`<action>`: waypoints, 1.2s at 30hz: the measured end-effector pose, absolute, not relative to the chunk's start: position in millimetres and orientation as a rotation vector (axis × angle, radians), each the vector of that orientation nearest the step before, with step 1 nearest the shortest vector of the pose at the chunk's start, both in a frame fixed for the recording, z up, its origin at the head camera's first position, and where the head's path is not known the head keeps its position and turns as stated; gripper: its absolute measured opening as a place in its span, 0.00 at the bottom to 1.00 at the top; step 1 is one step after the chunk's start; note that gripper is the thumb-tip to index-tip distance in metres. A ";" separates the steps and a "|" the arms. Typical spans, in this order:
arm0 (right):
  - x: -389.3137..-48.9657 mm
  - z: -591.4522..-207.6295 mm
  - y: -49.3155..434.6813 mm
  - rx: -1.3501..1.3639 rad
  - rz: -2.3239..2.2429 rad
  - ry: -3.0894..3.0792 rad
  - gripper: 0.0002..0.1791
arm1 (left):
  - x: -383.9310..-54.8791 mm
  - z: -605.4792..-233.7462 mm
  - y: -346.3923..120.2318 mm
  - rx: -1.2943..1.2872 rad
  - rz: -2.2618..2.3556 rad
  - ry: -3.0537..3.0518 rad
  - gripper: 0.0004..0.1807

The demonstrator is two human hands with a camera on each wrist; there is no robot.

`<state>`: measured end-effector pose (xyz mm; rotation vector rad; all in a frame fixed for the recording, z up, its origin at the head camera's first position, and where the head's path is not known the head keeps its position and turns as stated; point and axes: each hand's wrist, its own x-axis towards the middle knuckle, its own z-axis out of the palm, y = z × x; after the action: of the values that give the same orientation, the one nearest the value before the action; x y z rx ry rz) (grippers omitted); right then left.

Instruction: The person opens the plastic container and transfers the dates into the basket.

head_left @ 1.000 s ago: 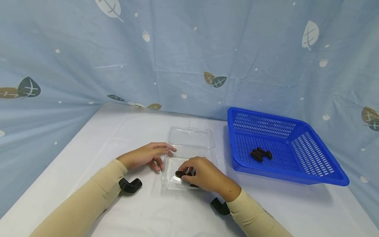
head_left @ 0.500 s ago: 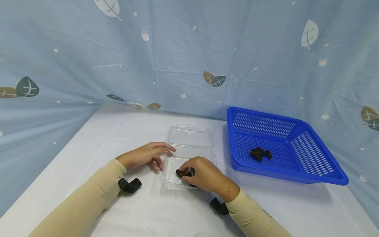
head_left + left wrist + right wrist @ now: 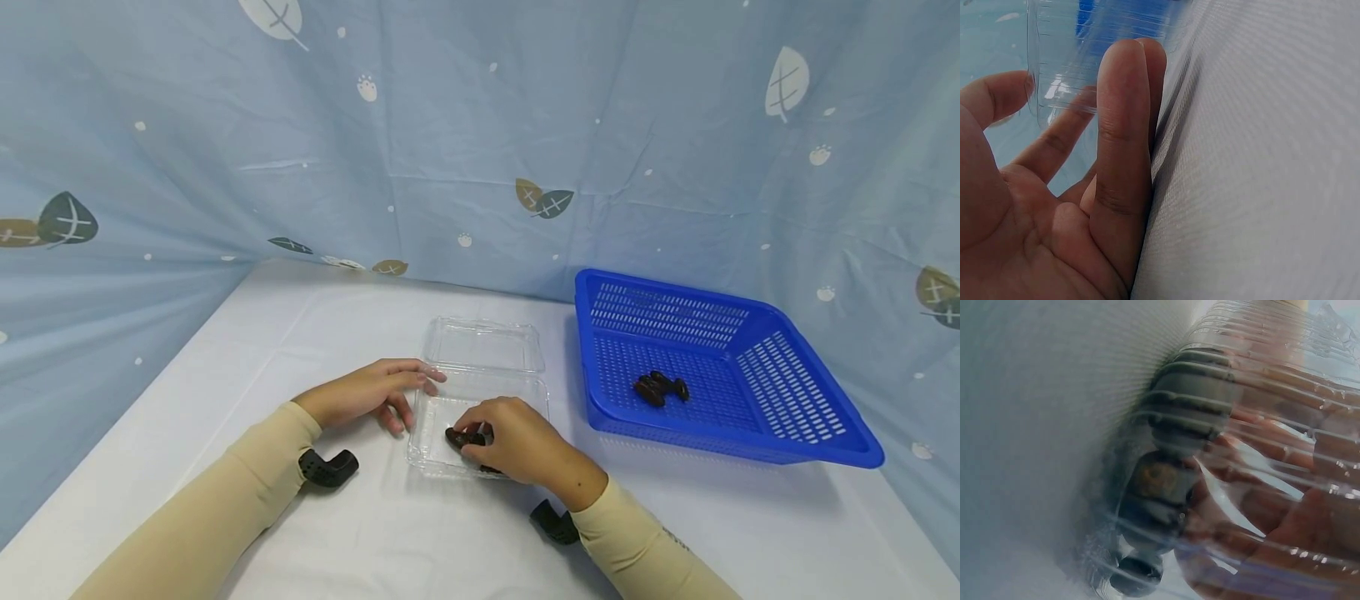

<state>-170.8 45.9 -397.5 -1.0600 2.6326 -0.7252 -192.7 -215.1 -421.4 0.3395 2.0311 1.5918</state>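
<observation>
An open clear plastic clamshell box (image 3: 438,417) stands on the white table, its lid (image 3: 486,346) folded back. My left hand (image 3: 375,395) rests at the box's left side with fingers relaxed, some reaching over the rim; in the left wrist view its fingers (image 3: 1124,106) lie by the clear wall. Inside the box my right hand (image 3: 513,442) pinches a dark brown date (image 3: 459,438) between thumb and fingers, low over the bottom. More dates (image 3: 1157,487) show through the ridged wall in the right wrist view, lined up by the fingertips; the hand partly hides them in the head view.
A blue perforated basket (image 3: 772,454) stands to the right, with several dates (image 3: 651,390) on its floor. A blue leaf-print curtain (image 3: 450,125) hangs behind the table. Black curved pieces (image 3: 328,469) sit at both wrists.
The dates under my right fingers have shifted slightly and sit closer together in the head view. My left hand, the box and the basket stay where they were.
</observation>
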 end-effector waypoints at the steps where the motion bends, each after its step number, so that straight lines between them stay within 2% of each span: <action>1: -171.0 -397.6 46.0 -1.059 -0.726 2.632 0.12 | -192.9 -421.6 -215.2 0.340 1.592 2.032 0.22; 22: -172.4 -395.2 47.6 -1.180 -0.809 2.691 0.12 | -194.2 -423.3 -216.2 0.329 1.575 2.039 0.21; 36: -171.9 -379.4 56.4 -1.254 -1.197 2.861 0.13 | -194.9 -423.7 -214.6 0.341 1.567 2.034 0.23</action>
<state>-171.9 56.4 -379.4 -1.2542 2.8608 -1.1969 -194.9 -214.6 -423.7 0.3408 2.0343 1.5669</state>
